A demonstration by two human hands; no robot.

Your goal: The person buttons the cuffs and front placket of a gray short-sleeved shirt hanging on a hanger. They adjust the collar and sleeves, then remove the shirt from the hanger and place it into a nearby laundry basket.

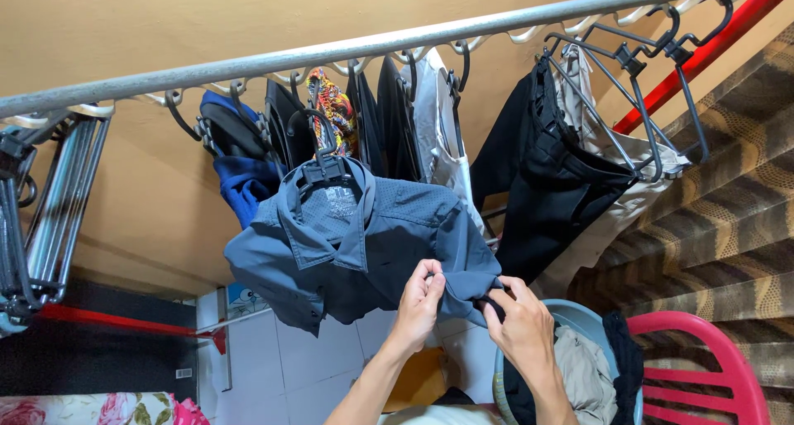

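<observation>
Head view: my left hand (419,299) and right hand (519,317) both pinch the lower hem of a grey-blue shirt (372,243). The shirt hangs on a dark hanger (318,156) from the metal rail (331,54), among other hung clothes. A basin of laundry (579,367) sits below, beside a red chair (703,367).

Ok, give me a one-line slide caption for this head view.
Both hands, left hand and right hand, pinch the hem of a grey shirt hanging from a metal rail, above a laundry basket.
</observation>
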